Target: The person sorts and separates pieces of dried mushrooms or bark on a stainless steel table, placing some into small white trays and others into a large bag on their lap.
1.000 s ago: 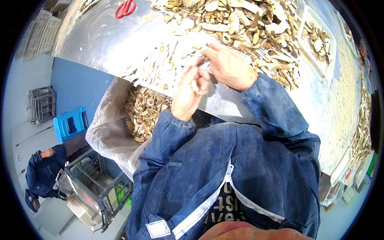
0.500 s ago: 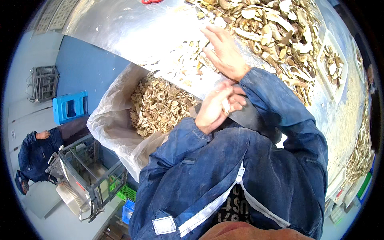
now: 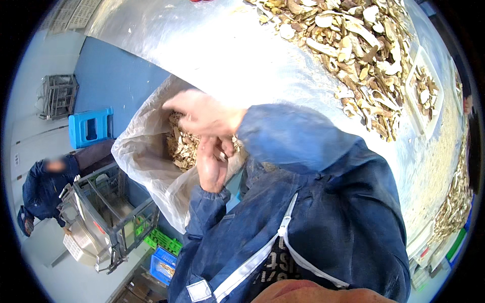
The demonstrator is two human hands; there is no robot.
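Note:
Over the mouth of a clear plastic bag [image 3: 135, 149] is my right hand [image 3: 209, 113], blurred, with its fingers stretched out and nothing visible in them. Just below it, at the bag's near right side, my left hand [image 3: 212, 164] has curled fingers around a small pale piece that looks like a mushroom slice [image 3: 222, 157]. Dried mushroom slices [image 3: 186, 157] fill the bag's inside, partly hidden by both hands. The bag hangs beside the edge of a shiny metal table [image 3: 202, 55]. A large heap of mushroom slices [image 3: 353, 48] lies on that table.
A white tray [image 3: 429, 130] with slices stands right of the heap. More slices [image 3: 452, 207] lie at the far right. On the left are a blue plastic stool [image 3: 81, 134], a metal frame cart [image 3: 118, 222], green and blue crates [image 3: 162, 262], and another person [image 3: 48, 187].
My right hand has swept left from the table to over the bag. Scattered pieces near the table edge are no longer there. My left hand has moved left and slightly down.

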